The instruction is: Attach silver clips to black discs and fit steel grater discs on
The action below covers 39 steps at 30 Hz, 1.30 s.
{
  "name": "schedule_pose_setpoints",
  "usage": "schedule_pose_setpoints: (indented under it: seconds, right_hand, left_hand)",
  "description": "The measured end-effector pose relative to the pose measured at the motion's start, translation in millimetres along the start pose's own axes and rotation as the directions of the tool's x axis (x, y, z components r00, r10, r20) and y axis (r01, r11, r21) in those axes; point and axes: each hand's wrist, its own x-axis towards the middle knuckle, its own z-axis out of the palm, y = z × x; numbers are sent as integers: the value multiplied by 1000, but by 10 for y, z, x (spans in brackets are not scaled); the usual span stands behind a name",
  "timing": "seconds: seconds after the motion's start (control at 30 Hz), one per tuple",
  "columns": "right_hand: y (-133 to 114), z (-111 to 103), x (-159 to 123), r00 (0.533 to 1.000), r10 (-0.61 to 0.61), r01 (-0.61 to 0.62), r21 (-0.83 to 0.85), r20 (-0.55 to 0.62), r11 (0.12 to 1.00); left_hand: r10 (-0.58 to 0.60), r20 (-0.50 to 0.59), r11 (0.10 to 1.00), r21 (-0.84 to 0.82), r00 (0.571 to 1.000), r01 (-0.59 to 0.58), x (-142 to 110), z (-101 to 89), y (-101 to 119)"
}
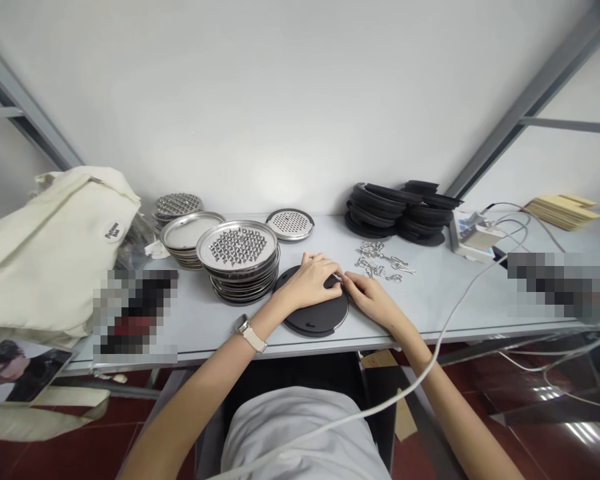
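A black round plate, with small slots near its rim, lies flat on the table in front of me. My left hand rests across its top with the fingers bent and the fingertips at the right edge, holding it. My right hand is at that same edge, thumb and finger pinched together close to my left fingertips. Whatever is in that pinch is too small to make out. Bent wire clips lie loose beyond my right hand. To the left of the plate stands a stack of metal grater discs.
Behind are another grater disc, stacked metal rims and piles of black plates. A power strip and yellow pads are on the right, a cream bag on the left. A white cable crosses my right forearm.
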Motion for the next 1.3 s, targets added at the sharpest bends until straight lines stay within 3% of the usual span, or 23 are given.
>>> schedule_pose_setpoints:
  seconds: [1.3]
  right_hand:
    - [17, 10, 3, 1000, -11, 11, -10, 11, 1000]
  left_hand:
    - [4, 53, 999, -33, 999, -2, 9, -8, -18]
